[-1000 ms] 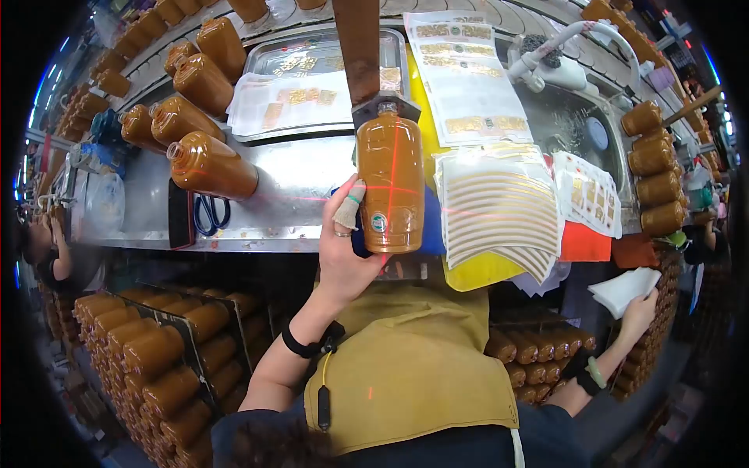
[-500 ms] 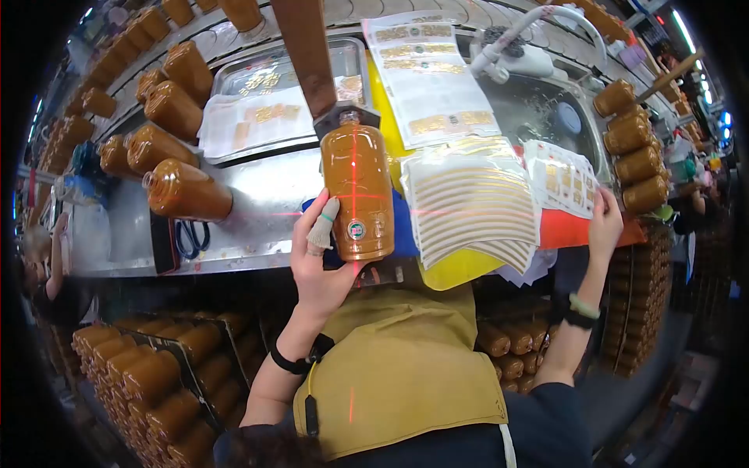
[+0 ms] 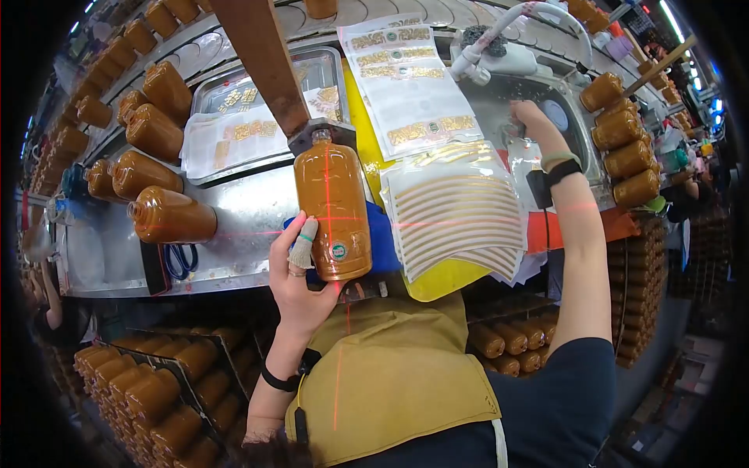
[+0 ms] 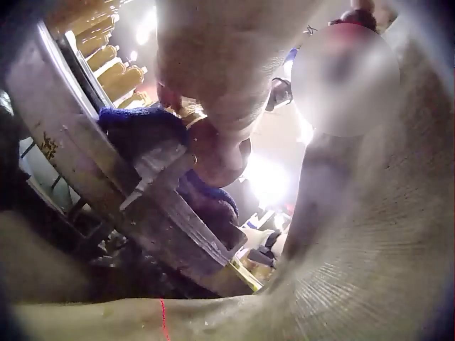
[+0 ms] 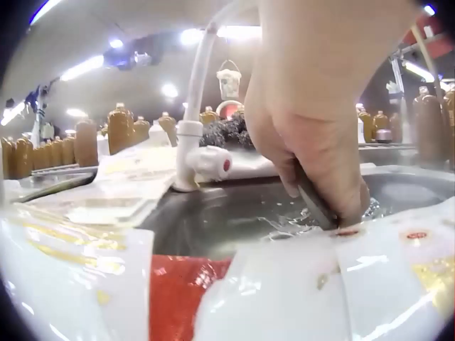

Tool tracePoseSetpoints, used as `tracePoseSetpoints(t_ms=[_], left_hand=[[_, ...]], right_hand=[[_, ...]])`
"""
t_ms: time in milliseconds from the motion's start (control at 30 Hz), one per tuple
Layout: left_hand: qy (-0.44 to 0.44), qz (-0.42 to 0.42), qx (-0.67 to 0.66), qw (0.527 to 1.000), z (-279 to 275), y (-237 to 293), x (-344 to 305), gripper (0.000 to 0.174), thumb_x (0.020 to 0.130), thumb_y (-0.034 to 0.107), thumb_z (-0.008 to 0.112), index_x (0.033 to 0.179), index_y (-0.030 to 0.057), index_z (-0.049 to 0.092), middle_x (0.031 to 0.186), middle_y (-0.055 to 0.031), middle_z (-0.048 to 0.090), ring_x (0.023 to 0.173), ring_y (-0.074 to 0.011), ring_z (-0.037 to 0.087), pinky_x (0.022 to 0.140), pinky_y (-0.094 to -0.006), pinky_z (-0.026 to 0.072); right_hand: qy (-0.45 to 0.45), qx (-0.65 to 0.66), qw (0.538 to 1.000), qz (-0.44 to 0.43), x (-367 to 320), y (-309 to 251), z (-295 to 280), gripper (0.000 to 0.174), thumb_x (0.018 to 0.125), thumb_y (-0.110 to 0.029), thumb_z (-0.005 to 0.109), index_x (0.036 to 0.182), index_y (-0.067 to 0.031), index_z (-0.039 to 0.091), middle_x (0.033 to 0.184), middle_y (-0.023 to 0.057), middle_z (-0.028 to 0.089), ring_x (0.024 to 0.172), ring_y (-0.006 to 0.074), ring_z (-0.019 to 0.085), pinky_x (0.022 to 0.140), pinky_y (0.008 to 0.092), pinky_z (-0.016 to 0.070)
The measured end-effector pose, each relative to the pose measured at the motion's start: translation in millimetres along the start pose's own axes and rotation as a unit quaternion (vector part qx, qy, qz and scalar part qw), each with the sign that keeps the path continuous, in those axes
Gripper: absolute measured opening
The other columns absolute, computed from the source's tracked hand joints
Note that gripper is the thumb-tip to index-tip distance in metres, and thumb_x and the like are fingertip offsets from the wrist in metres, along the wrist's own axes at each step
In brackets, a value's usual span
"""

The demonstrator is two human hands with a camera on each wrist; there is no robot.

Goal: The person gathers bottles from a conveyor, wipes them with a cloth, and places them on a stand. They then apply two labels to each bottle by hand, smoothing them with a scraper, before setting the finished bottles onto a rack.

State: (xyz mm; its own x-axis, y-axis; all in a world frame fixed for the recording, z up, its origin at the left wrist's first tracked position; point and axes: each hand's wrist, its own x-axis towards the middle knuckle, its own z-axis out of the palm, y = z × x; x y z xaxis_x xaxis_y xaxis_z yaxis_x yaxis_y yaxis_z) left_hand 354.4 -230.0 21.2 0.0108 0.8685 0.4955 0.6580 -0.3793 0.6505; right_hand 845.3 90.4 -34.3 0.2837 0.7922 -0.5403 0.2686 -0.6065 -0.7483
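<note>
A glossy brown bottle (image 3: 331, 210) hangs neck-up in the head view, its neck in a metal holder (image 3: 321, 134) on a brown bar. My left hand (image 3: 296, 281) grips its lower left corner, fingers along the side and thumb at the base; one finger wears a cloth cover (image 3: 303, 243). Red laser lines cross the bottle. My right hand (image 3: 534, 117) reaches into the sink (image 3: 499, 117). In the right wrist view its thumb and fingers pinch a dark flat piece (image 5: 313, 199) near the water. A white sheet with small labels (image 5: 377, 263) lies below that hand.
Sheets of gold decals (image 3: 452, 210) and longer printed sheets (image 3: 406, 86) lie on a yellow board (image 3: 441, 285) right of the bottle. Several brown bottles (image 3: 175, 214) and blue-handled scissors (image 3: 181, 261) are to the left. A white tap (image 3: 468, 62) arches over the sink.
My right hand has gone from holding folded white paper at the far right, past the small label sheet, into the sink. The paper has left that hand. The left hand still grips the bottle.
</note>
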Motion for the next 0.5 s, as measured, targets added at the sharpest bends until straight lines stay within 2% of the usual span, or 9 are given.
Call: tracePoseSetpoints(t_ms=[67,133,200,267,367,400,433,467,500], left_hand=[[-0.002,-0.004,0.000,1.000,0.6,0.4,-1.0,0.086,0.061,0.000,0.087,0.143,0.0059,0.060,0.144,-0.0138,0.058,0.125,-0.0335,0.061,0.102,-0.0414,0.0522],[-0.003,-0.009,-0.001,1.000,0.3,-0.1,-0.5,0.085,0.062,0.001,0.087,0.143,0.0056,0.060,0.144,-0.0140,0.057,0.125,-0.0331,0.061,0.102,-0.0409,0.0523],[-0.002,-0.006,-0.003,1.000,-0.3,0.6,0.7,0.084,0.063,0.001,0.087,0.143,0.0051,0.060,0.145,-0.0140,0.057,0.125,-0.0321,0.061,0.102,-0.0399,0.0524],[0.000,-0.005,-0.004,1.000,1.5,-0.8,-1.0,0.084,0.063,0.002,0.087,0.143,0.0049,0.060,0.145,-0.0138,0.057,0.125,-0.0318,0.061,0.103,-0.0400,0.0522],[0.010,0.003,-0.006,1.000,4.2,-2.0,0.0,0.083,0.063,0.002,0.087,0.142,0.0047,0.061,0.145,-0.0137,0.057,0.125,-0.0316,0.061,0.103,-0.0403,0.0518],[0.014,0.006,-0.010,1.000,3.4,-2.2,0.2,0.083,0.063,0.002,0.087,0.142,0.0047,0.061,0.144,-0.0137,0.058,0.125,-0.0316,0.061,0.103,-0.0404,0.0517],[0.013,0.006,-0.007,1.000,2.6,-2.8,0.3,0.083,0.063,0.002,0.087,0.142,0.0047,0.061,0.144,-0.0137,0.058,0.125,-0.0316,0.061,0.103,-0.0404,0.0517],[0.011,0.009,-0.002,1.000,2.2,-3.0,0.2,0.083,0.064,0.002,0.087,0.142,0.0048,0.060,0.144,-0.0139,0.058,0.126,-0.0319,0.061,0.104,-0.0406,0.0516],[0.010,0.012,0.002,1.000,2.5,-2.8,-0.2,0.083,0.064,0.002,0.087,0.142,0.0049,0.060,0.144,-0.0140,0.058,0.126,-0.0322,0.061,0.104,-0.0407,0.0515]], right_hand=[[0.119,-0.165,0.979,0.010,59.1,32.8,-21.5,0.019,0.103,-0.013,0.053,0.118,-0.0049,0.062,0.093,0.0038,0.062,0.080,0.0187,0.062,0.073,0.0458,0.0582],[0.086,-0.175,0.981,0.016,13.3,16.9,-16.5,0.016,0.101,-0.012,0.054,0.113,-0.0036,0.061,0.088,0.0041,0.062,0.074,0.0191,0.061,0.067,0.0420,0.0570],[-0.142,0.185,0.972,0.031,-21.7,9.2,-27.0,0.016,0.101,-0.012,0.055,0.111,-0.0020,0.062,0.084,0.0030,0.061,0.072,0.0167,0.061,0.061,0.0351,0.0542],[-0.169,0.147,0.974,0.036,-94.5,-21.7,-26.6,0.026,0.101,-0.008,0.056,0.121,0.0049,0.064,0.084,0.0043,0.064,0.066,0.0111,0.059,0.058,0.0271,0.0519],[-0.244,-0.030,0.968,-0.050,-119.4,-17.5,-60.1,0.035,0.094,-0.015,0.071,0.123,0.0035,0.067,0.096,0.0084,0.069,0.079,0.0169,0.065,0.072,0.0306,0.0565],[-0.191,-0.235,0.943,-0.140,-121.0,-9.9,-65.0,0.047,0.087,-0.016,0.076,0.128,0.0021,0.066,0.105,0.0091,0.070,0.093,0.0201,0.066,0.084,0.0332,0.0553],[-0.127,-0.427,0.867,-0.224,-121.2,-3.0,-67.8,0.059,0.079,-0.016,0.082,0.133,0.0007,0.066,0.114,0.0098,0.070,0.106,0.0233,0.066,0.096,0.0358,0.0541],[-0.083,-0.485,0.849,-0.191,-121.7,2.5,-71.7,0.068,0.069,-0.015,0.087,0.134,-0.0029,0.067,0.131,0.0142,0.067,0.128,0.0280,0.059,0.111,0.0383,0.0445],[-0.067,-0.483,0.845,-0.219,-110.0,16.7,-79.4,0.067,0.070,-0.017,0.088,0.133,-0.0033,0.068,0.132,0.0157,0.067,0.129,0.0282,0.059,0.111,0.0377,0.0447]])
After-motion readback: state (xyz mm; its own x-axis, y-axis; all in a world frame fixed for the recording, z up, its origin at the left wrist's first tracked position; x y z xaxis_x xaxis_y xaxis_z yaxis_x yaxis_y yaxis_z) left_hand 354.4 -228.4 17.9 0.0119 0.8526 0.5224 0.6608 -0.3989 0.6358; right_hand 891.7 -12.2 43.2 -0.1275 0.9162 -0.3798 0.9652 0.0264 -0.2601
